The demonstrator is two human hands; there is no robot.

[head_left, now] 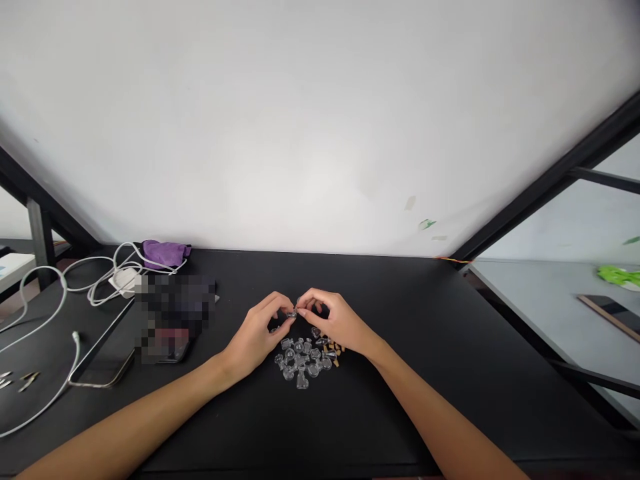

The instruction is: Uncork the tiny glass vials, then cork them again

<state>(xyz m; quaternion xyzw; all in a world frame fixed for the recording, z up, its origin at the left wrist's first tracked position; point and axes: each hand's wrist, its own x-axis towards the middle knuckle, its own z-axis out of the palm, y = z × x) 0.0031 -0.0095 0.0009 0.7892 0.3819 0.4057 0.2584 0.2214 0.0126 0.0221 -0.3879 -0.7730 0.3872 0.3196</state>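
Matte black flat tabletop (465,387), pale wall behind. Left hand (259,328) and right hand (344,323) meet mid-table. Below them, a loose pile of small clear glass-like bottles (302,382) in mixed shapes; tan, blocky cork-like bits (336,363) at its right edge, beside the right hand. Smallest: a tiny transparent bottle-like piece (291,315) over the pile's far edge, pinched by left thumb and fingers. Right thumb and forefinger pinch at its end, probably on a tiny bit; too small to confirm. Step: two-handed fitting-type work, calling for steady left grip, fine right-fingertip alignment. No readable brands, labels or writing.
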